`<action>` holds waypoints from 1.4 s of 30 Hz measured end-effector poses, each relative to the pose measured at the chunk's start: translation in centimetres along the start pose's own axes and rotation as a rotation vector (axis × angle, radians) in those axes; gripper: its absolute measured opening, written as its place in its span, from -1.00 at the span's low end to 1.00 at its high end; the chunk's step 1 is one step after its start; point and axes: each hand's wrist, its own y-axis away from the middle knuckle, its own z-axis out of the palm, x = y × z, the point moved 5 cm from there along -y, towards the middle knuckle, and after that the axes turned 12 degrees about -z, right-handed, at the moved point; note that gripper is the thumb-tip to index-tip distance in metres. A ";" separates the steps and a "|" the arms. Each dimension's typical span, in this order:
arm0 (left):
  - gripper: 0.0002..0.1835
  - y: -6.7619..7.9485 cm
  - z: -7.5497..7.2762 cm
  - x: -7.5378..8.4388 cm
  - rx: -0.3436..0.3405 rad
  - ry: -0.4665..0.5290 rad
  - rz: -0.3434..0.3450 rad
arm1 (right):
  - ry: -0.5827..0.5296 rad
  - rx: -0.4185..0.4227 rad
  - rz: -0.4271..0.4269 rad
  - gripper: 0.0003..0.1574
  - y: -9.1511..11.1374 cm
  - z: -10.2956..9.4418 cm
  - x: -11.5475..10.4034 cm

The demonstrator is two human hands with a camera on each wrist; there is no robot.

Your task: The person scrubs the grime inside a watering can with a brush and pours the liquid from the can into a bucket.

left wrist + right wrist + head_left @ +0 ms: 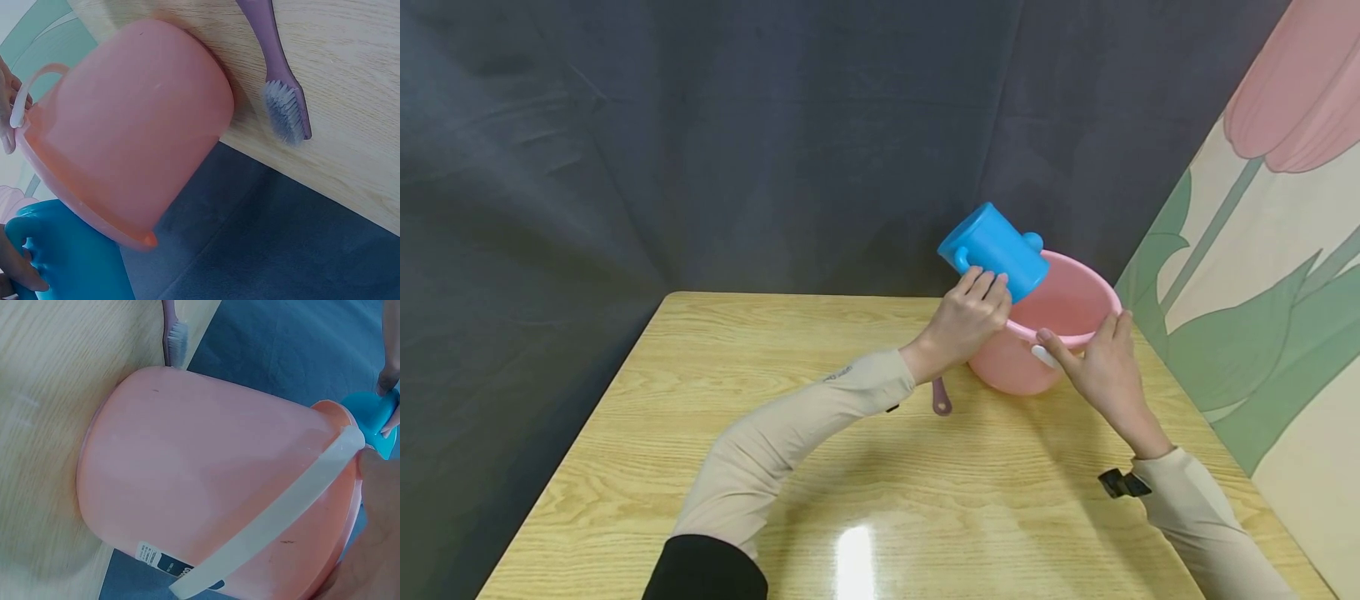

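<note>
My left hand (968, 315) grips a blue plastic cup (1000, 254) by the handle on its near side. The cup is tilted over the left rim of a pink bucket (1017, 367), its mouth toward the upper left and its base toward the bucket's opening. At the bucket's right side my right hand (1103, 367) holds the rim, thumb and fingers spread along it. The bucket stands on the table, and its white handle (269, 519) hangs down its side. In the left wrist view the fingers (22, 265) curl through the cup's handle.
A purple brush (284, 81) with pale bristles lies on the wooden table (737, 358), left of the bucket; the left forearm partly covers it in the head view. A dark curtain (775, 167) hangs behind the table. On the right stands a wall with painted flowers (1262, 358).
</note>
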 end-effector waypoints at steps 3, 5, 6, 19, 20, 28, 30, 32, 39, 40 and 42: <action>-0.75 -0.1 0.0 0.0 0.010 0.000 -0.002 | 0.001 -0.007 0.006 0.42 0.0 0.0 0.0; -0.74 -0.1 0.0 0.0 0.017 -0.003 -0.002 | 0.003 -0.012 0.011 0.43 -0.1 0.0 0.0; -0.74 -0.1 0.0 0.0 0.020 -0.004 -0.003 | 0.005 -0.013 0.012 0.42 -0.1 0.1 0.1; -0.77 0.1 0.2 0.0 0.016 -0.003 0.008 | 0.028 -0.018 0.005 0.42 -0.1 0.0 0.1; -0.77 0.1 0.2 0.0 0.012 -0.003 0.009 | 0.029 -0.017 0.003 0.42 -0.1 0.0 0.1; -0.78 0.0 0.3 -0.1 -0.006 -0.016 0.019 | 0.030 -0.012 0.003 0.42 -0.3 0.1 0.1; -0.78 0.0 0.3 0.0 -0.012 -0.020 0.022 | 0.036 -0.012 0.001 0.42 -0.3 0.1 0.1; -0.78 0.1 0.3 0.0 -0.017 -0.021 0.024 | 0.041 -0.014 0.003 0.42 -0.3 0.2 0.1; -0.77 0.2 0.2 0.2 0.017 -0.027 0.033 | 0.045 -0.014 -0.002 0.42 -0.3 0.1 0.0; -0.76 0.2 0.2 0.2 0.024 -0.026 0.035 | 0.046 -0.014 -0.002 0.42 -0.3 0.1 0.0; -0.75 0.2 0.3 0.3 0.035 -0.024 0.036 | 0.049 -0.017 -0.001 0.42 -0.3 0.1 0.0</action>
